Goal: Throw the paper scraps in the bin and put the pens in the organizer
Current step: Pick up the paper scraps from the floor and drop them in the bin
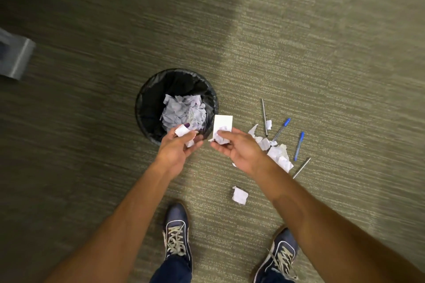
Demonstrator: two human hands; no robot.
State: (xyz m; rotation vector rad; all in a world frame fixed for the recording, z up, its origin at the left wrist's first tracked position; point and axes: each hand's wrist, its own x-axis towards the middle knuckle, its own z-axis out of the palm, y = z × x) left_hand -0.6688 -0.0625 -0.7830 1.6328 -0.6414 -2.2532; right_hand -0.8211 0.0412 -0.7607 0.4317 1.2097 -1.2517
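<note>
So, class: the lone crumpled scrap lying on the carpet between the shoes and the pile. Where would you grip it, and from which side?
Pinch the lone scrap across its raised crumpled folds, coming straight down from above. It lies low on the carpet, apart from everything else.

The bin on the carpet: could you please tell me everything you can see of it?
The bin is round, dark and lined with a glossy black bag folded over its rim. It stands upright on the carpet, partly filled with crumpled white paper scraps. The left hand, holding scraps, hovers over its near edge; whether it touches is unclear.
</note>
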